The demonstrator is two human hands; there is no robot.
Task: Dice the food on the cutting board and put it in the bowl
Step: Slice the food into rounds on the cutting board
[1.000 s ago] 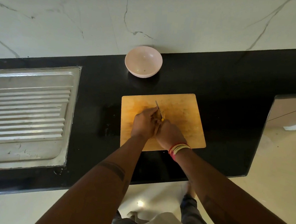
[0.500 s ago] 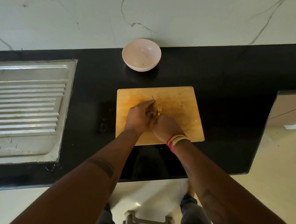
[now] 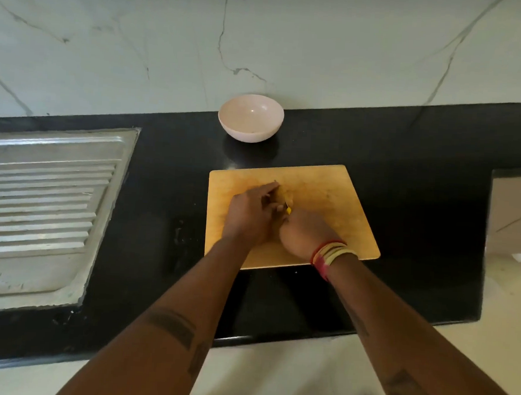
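A wooden cutting board lies on the black counter. My left hand presses down on a small piece of food in the middle of the board; the food is mostly hidden under my fingers. My right hand is closed around a knife with a yellow handle, its blade low against the food just right of my left fingers. A pale pink bowl stands behind the board near the wall and looks almost empty.
A steel sink drainboard fills the counter's left side. The black counter ends at the right, beside a beige cabinet. A marble wall rises behind the bowl. Light floor lies below the counter's front edge.
The knife blade has dropped lower onto the food, less of it showing now. Both hands stay together at the board's middle. The camera view has shifted slightly.
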